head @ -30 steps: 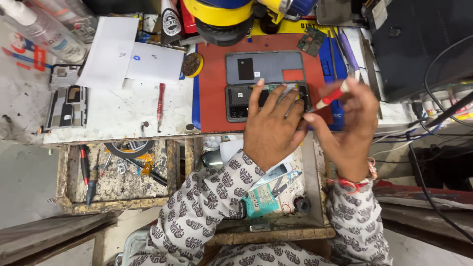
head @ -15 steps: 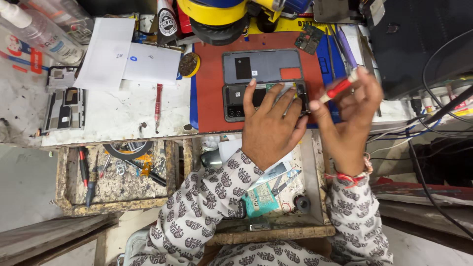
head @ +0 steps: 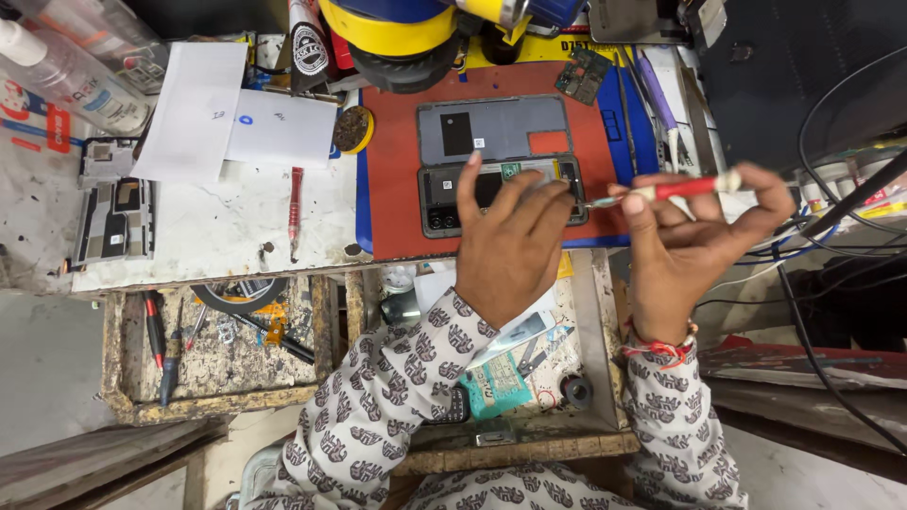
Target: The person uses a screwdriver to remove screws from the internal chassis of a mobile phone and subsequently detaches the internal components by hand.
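Red screwdriver [head: 675, 189], pinched in the right hand [head: 694, 246], now lies level; left hand [head: 510, 236] fingers stay spread on the opened phone [head: 444, 203].

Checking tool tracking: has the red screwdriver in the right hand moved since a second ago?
Yes. The red screwdriver swung from tilted to nearly level, its tip now at the right edge of the opened phone.

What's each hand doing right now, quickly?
Left hand: open, fingers spread, pressing on the opened dark phone body on the red mat.
Right hand: closed, pinching a slim red-handled screwdriver.
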